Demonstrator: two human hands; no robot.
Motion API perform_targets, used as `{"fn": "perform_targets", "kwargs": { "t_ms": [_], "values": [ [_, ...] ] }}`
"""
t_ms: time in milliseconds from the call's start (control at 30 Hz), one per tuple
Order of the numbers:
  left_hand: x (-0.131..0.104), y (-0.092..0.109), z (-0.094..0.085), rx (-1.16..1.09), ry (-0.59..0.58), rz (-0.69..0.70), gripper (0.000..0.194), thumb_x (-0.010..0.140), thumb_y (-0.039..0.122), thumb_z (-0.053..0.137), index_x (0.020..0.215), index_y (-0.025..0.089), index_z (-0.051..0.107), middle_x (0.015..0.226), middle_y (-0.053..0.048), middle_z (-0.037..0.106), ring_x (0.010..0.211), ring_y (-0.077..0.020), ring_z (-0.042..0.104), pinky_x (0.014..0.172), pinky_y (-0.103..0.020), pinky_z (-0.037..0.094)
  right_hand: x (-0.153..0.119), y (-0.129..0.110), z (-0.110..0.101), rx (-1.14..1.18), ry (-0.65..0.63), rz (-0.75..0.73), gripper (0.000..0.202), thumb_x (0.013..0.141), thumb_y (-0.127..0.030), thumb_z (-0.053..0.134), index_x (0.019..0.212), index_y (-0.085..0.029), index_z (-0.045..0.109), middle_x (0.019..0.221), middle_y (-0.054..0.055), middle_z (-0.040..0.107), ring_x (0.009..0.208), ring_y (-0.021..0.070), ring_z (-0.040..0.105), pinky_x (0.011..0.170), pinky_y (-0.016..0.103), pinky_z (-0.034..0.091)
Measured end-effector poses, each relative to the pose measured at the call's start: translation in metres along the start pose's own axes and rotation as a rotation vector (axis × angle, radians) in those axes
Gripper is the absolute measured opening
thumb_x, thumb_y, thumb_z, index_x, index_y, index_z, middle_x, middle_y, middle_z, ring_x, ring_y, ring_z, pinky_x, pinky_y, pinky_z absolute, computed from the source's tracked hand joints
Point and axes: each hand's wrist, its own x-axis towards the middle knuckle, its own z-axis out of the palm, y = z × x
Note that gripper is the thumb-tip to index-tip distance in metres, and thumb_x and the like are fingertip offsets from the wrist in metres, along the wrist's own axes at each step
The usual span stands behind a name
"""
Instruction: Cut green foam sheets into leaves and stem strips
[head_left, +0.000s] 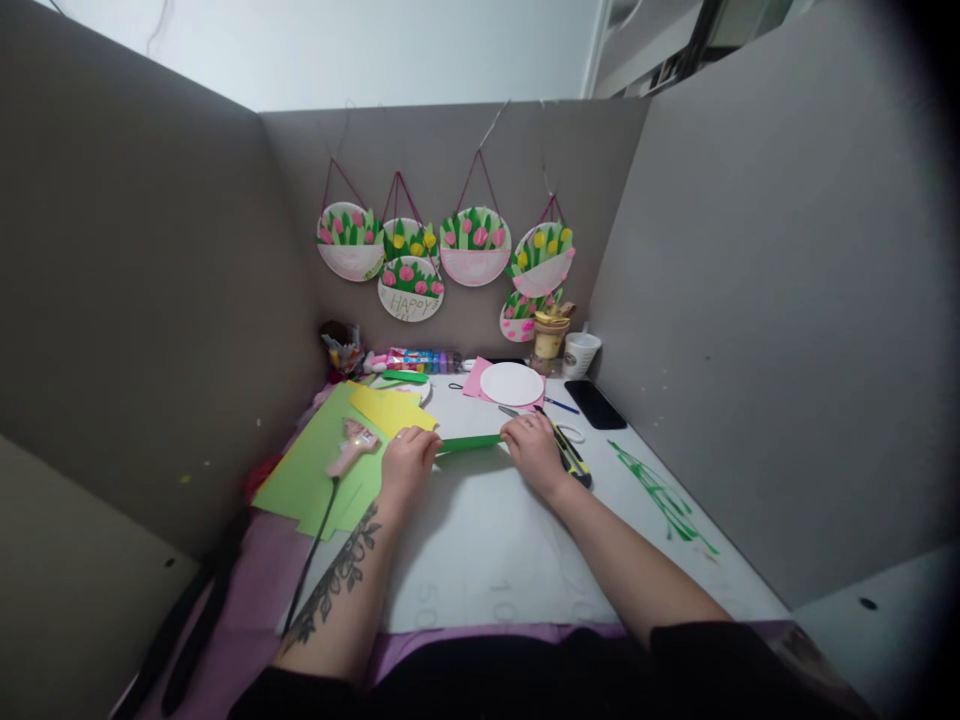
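A narrow strip of green paper (471, 443) stretches between my two hands over the white table sheet. Its left end is pinched by my left hand (409, 462), and its right end by my right hand (534, 446). Close beyond my right hand lie scissors (508, 411) and a yellow-and-black utility knife (574, 458), partly covered by the hand. To the left of my left hand a pink glue gun (354, 448) rests on light green paper sheets (300, 478), with a yellow sheet (386, 405) beside it.
A white paper plate (512, 384) lies on pink paper at the back. At the right are a black phone (595, 404), a white cup (580, 355) and green paper scraps (664, 500). Decorated plates (475, 266) hang on the grey back panel (292, 150). Side panels enclose the table.
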Motion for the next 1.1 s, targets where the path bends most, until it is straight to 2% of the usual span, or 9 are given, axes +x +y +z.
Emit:
{"fn": "perform_targets", "kwargs": {
  "t_ms": [200,300,367,433,533,600,667,900,1100],
  "values": [
    [0.002,-0.004,-0.004,0.017,0.052,0.005,0.023,0.092,0.031,0.05,0.078,0.02,0.065,0.077,-0.004,0.064,0.075,-0.0182,0.056,0.071,-0.03,0.042,0.001,0.007,-0.003,0.027,0.044,0.03,0.017,0.088,-0.015,0.048,0.077,-0.022,0.059,0.079,0.003,0.067,0.086,0.0208,0.056,0.101,0.041,0.028],
    [0.002,-0.01,-0.004,0.009,0.106,-0.025,0.023,0.093,0.03,0.049,0.081,0.019,0.064,0.079,-0.005,0.064,0.077,-0.0179,0.057,0.071,-0.029,0.042,0.001,0.012,-0.006,0.01,0.12,0.05,0.018,0.089,-0.016,0.047,0.077,-0.021,0.059,0.076,0.005,0.065,0.082,0.0215,0.055,0.096,0.041,0.033],
    [0.001,-0.01,-0.003,0.02,0.143,-0.025,0.022,0.093,0.03,0.048,0.082,0.019,0.064,0.079,-0.005,0.064,0.077,-0.0179,0.057,0.072,-0.029,0.043,0.0,0.008,-0.008,-0.01,0.195,0.05,0.018,0.089,-0.016,0.046,0.079,-0.02,0.061,0.082,0.007,0.065,0.087,0.0228,0.054,0.095,0.041,0.034],
    [-0.001,-0.006,0.0,0.047,0.141,0.012,0.023,0.093,0.03,0.049,0.081,0.019,0.065,0.078,-0.005,0.064,0.076,-0.0179,0.056,0.072,-0.03,0.042,-0.002,-0.006,-0.008,-0.027,0.228,-0.002,0.017,0.088,-0.015,0.047,0.089,-0.02,0.064,0.095,0.008,0.067,0.099,0.0243,0.053,0.1,0.043,0.031],
    [-0.004,0.009,0.007,0.077,0.036,0.12,0.023,0.093,0.03,0.05,0.081,0.02,0.066,0.076,-0.004,0.064,0.075,-0.0174,0.055,0.071,-0.03,0.041,-0.006,-0.034,-0.003,-0.028,0.14,-0.146,0.021,0.089,-0.016,0.051,0.105,-0.023,0.064,0.107,0.008,0.066,0.112,0.0248,0.049,0.108,0.048,0.021],
    [-0.006,0.018,0.012,0.098,-0.056,0.187,0.022,0.092,0.028,0.05,0.08,0.02,0.067,0.074,-0.004,0.062,0.074,-0.0171,0.055,0.07,-0.029,0.04,-0.009,-0.048,0.003,-0.012,0.064,-0.211,0.018,0.09,-0.019,0.053,0.102,-0.024,0.064,0.105,0.005,0.067,0.113,0.0241,0.049,0.11,0.05,0.017],
    [-0.008,0.024,0.015,0.117,-0.097,0.22,0.021,0.092,0.026,0.051,0.079,0.02,0.067,0.073,-0.004,0.062,0.073,-0.017,0.055,0.069,-0.03,0.04,-0.012,-0.055,0.009,0.007,0.022,-0.237,0.014,0.09,-0.019,0.053,0.096,-0.024,0.065,0.101,0.004,0.068,0.111,0.0228,0.05,0.11,0.051,0.016],
    [-0.009,0.026,0.017,0.132,-0.155,0.256,0.016,0.089,0.025,0.056,0.078,0.02,0.067,0.073,-0.003,0.063,0.071,-0.0171,0.054,0.064,-0.029,0.037,-0.013,-0.049,0.01,0.003,-0.004,-0.249,0.011,0.088,-0.018,0.055,0.083,-0.023,0.064,0.086,0.002,0.068,0.106,0.0228,0.052,0.109,0.053,0.015],
    [-0.004,0.019,0.015,0.079,-0.106,0.176,0.018,0.091,0.023,0.053,0.078,0.02,0.065,0.075,-0.004,0.063,0.073,-0.0167,0.055,0.068,-0.029,0.04,-0.008,-0.042,0.004,-0.007,0.003,-0.227,0.013,0.088,-0.017,0.055,0.079,-0.022,0.062,0.079,0.001,0.067,0.102,0.0224,0.053,0.109,0.052,0.016]
  ]
}}
